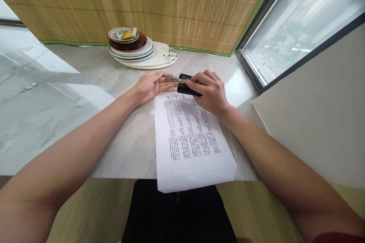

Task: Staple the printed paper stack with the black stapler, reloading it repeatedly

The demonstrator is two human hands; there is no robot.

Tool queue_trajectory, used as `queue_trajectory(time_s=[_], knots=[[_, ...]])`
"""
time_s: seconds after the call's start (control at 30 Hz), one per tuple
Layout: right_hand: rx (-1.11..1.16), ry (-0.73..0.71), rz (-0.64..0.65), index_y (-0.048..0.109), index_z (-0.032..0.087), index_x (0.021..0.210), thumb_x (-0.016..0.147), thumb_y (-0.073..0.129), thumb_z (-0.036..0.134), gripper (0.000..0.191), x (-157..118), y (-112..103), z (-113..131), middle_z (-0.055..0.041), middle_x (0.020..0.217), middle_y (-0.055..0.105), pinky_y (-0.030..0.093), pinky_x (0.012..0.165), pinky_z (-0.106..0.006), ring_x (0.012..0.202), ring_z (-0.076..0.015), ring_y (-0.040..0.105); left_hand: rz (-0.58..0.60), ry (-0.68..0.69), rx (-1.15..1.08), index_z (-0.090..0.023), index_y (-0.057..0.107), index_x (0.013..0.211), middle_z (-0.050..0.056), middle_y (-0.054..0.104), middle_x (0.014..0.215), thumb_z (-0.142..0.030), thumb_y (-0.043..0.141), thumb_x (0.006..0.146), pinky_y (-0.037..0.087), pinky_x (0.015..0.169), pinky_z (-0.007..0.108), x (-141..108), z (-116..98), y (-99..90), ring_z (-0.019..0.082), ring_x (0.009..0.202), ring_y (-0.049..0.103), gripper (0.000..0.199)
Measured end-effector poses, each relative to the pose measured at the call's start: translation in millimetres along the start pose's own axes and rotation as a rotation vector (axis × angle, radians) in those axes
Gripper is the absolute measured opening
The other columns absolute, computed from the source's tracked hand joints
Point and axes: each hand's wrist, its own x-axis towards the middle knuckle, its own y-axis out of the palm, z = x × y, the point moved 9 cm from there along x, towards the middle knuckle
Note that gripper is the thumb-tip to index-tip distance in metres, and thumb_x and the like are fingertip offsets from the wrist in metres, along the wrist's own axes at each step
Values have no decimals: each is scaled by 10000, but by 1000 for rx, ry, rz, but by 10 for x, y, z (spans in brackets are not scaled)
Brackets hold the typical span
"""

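Note:
My right hand (209, 90) is wrapped around a black stapler (186, 89), held above the far end of a printed sheet of paper (188, 136). The stapler's jaws are spread apart, and a silver metal piece (172, 79) sticks out between them toward the left. My left hand (152, 85) is beside that metal end, palm turned inward, its fingers stretched out and apart around the tip. Whether those fingers touch the metal I cannot tell. The sheet's near edge hangs over the front of the counter.
A grey marble-patterned counter (125, 144) lies under my arms. Stacked plates (162, 55) stand at the back, a small yellow packet (129, 34) on top. Behind them hangs a bamboo blind (137, 0). A dark-framed window (299, 26) and a white wall (319, 114) are on the right.

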Motion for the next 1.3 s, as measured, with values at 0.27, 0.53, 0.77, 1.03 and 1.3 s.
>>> queue_trajectory(time_s=[0.27,0.53,0.77,1.03,1.3], knots=[[-73,-47,94,672,429,1390,1011,707,279,410,13,18,99,-43,1123,703,434,977,-494,1130,-305,575,73,-37,-35,-102,820,1110,176,821,1224,-202,559,1129,599,1190,413,-3,26,6,272,1284,762,279],[-12,-9,108,694,432,1333,1054,691,315,303,44,-10,132,-46,1090,683,457,1055,-530,1162,-306,587,99,-25,22,-128,834,1128,136,810,1280,-177,681,1070,586,1211,342,21,39,-13,238,1310,747,171],[124,198,-93,716,341,1330,1012,696,316,319,44,-173,-180,-81,1126,671,483,1032,-577,1210,-358,580,-43,7,38,-138,824,1037,102,813,1087,-142,757,1016,653,1069,264,43,8,-124,186,1096,811,69],[810,91,298,732,186,999,900,835,451,301,71,62,113,-6,861,668,444,719,-320,771,-147,568,-198,184,39,-167,786,952,10,758,845,-85,756,961,615,646,148,14,-231,-209,59,651,705,88],[893,71,346,783,185,984,1041,637,672,511,63,131,246,-36,882,749,482,763,-307,785,-147,643,-30,336,355,-204,719,1024,13,773,779,-258,884,848,416,446,192,-143,-336,74,67,467,552,247]])
